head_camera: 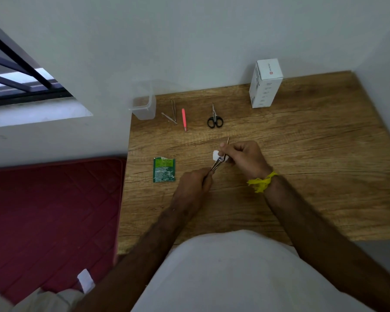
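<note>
Steel tweezers [217, 163] gripped in left hand [193, 188], right hand [243, 157] pinching white wipe [216, 154]

Right of my right hand [241, 159] the wooden table [324, 154] gives open passage, but the green sachet [164, 169] lies near my left hand [193, 188], and scissors [215, 120], pink tool [184, 119] and loose tweezers [172, 114] lie beyond.

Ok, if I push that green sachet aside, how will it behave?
The green sachet lies flat on the wooden table with its top edge torn open, so it is probably near empty and very light; a push would likely slide it. Thin and a little crinkled, it would probably flop if lifted by a corner.
</note>
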`<move>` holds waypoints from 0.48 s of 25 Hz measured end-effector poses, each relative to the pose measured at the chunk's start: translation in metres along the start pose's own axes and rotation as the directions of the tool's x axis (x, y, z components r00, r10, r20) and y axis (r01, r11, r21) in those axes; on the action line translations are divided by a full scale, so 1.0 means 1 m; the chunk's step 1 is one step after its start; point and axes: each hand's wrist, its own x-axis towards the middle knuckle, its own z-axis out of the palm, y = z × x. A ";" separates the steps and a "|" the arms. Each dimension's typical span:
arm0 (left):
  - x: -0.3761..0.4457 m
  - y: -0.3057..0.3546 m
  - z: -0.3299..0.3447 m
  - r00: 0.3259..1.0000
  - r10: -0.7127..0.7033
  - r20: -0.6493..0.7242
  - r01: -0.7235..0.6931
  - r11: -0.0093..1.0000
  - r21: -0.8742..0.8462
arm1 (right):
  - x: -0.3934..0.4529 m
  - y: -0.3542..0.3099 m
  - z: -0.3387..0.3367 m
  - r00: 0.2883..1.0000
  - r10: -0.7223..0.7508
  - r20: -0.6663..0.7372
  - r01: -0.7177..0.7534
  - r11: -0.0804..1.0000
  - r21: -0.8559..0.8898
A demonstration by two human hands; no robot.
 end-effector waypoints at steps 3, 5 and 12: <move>0.002 -0.006 0.005 0.998 -0.055 -0.024 0.051 0.989 -0.136 | 0.003 -0.002 -0.004 0.986 0.161 0.047 -0.168 0.958 0.232; 0.001 -0.010 0.006 0.996 -0.087 -0.006 0.084 0.974 -0.210 | 0.004 -0.001 -0.007 0.973 0.214 0.080 -0.228 0.933 0.277; -0.002 -0.012 -0.015 0.996 0.068 0.053 -0.065 0.996 -0.060 | 0.002 0.005 -0.008 0.983 0.171 0.062 -0.168 0.984 -0.056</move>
